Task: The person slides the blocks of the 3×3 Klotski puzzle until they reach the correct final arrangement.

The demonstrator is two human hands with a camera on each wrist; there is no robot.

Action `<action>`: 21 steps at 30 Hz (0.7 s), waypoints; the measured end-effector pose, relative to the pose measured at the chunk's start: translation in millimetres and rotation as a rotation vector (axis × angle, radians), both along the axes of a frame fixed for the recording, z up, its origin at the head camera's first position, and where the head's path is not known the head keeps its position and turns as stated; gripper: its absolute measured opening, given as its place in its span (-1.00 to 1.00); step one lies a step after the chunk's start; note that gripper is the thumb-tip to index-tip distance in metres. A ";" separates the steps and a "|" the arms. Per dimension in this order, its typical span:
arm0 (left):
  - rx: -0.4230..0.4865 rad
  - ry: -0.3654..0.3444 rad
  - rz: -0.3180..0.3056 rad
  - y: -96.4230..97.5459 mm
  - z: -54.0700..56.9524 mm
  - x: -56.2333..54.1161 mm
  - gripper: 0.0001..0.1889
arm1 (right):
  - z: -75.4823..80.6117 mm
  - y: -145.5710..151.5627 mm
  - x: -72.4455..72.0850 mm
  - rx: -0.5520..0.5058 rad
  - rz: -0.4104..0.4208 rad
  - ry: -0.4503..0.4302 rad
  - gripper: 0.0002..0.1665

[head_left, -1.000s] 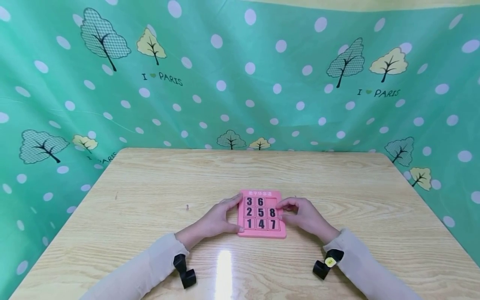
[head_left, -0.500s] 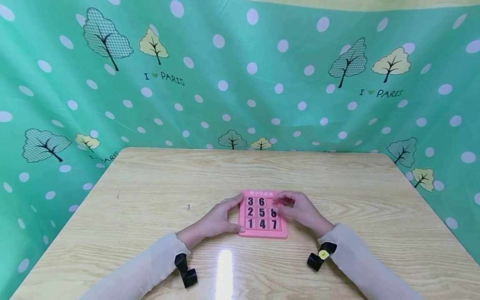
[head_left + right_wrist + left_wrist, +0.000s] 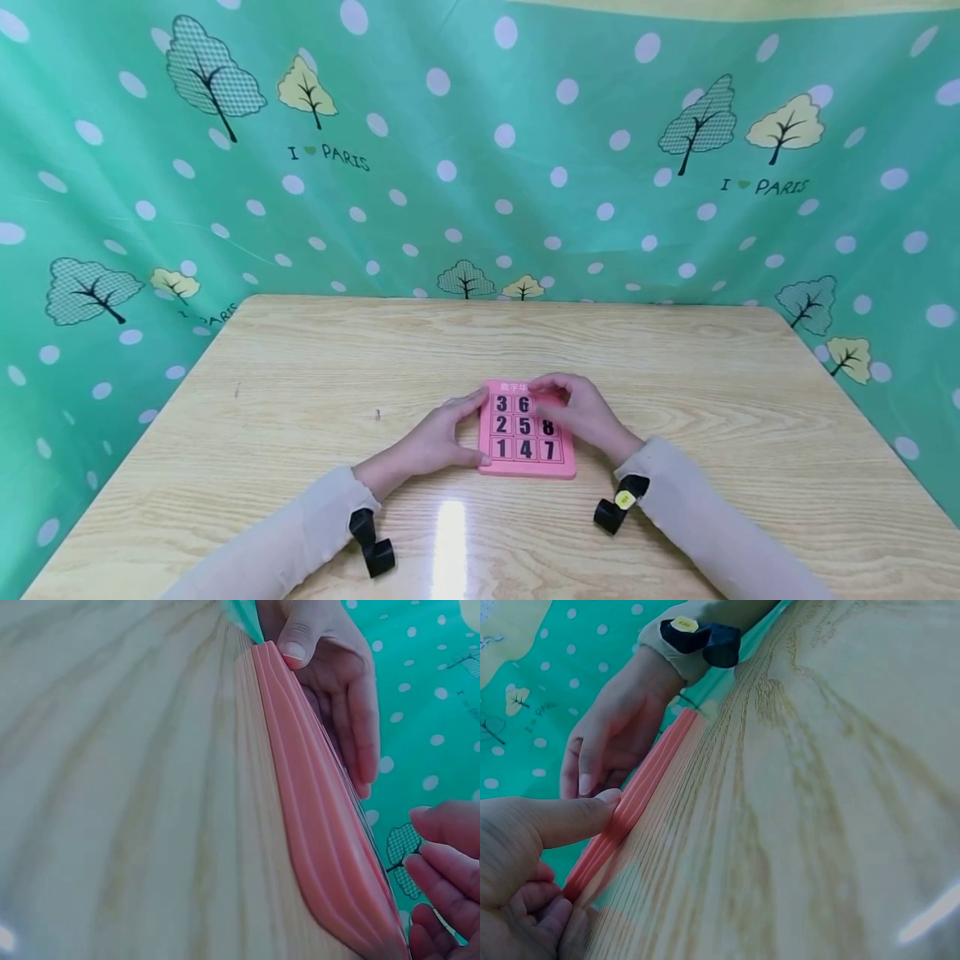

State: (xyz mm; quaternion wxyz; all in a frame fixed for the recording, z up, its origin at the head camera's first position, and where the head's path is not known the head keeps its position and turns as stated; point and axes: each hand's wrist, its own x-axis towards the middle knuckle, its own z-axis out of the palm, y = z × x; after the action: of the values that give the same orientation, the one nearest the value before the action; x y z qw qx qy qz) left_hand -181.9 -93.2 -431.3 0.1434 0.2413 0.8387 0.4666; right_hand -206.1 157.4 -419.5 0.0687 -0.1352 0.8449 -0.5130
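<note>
A pink number slide puzzle (image 3: 528,469) lies flat on the table, its tiles reading 3 6, 2 5 8 and 1 4 7 in rows. My left hand (image 3: 438,437) grips its left edge, thumb at the lower corner and fingers along the upper part. From the left wrist, the thumb (image 3: 581,817) sits against the puzzle's side (image 3: 641,791). Over the upper right part hovers my right hand (image 3: 588,417), fingertips beside the 6 tile, covering the top right spot and part of the 8. In the right wrist view, its fingers (image 3: 446,889) are loosely bent and spread, holding nothing.
The wooden table (image 3: 337,350) stretches around the puzzle on every side. A green dotted curtain (image 3: 480,150) with printed trees hangs behind it. Black wrist devices (image 3: 371,542) are strapped on both sleeves. Light reflects off the table near the front.
My right hand has moved left and slightly up, from the puzzle's right edge to over its top right part. The left hand has stayed in place, and the visible tiles keep their order.
</note>
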 end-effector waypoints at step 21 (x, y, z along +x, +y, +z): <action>-0.020 0.015 0.003 0.3 -1.6 -0.1 0.01 | -9.0 -14.0 -3.5 0.028 -0.002 0.017 -0.65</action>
State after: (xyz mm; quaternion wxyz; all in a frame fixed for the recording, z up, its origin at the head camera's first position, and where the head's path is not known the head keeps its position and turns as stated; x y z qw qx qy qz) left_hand -182.0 -92.9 -432.8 0.1388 0.2422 0.8447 0.4566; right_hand -209.6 143.3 -428.5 0.0627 -0.1377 0.8527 -0.5000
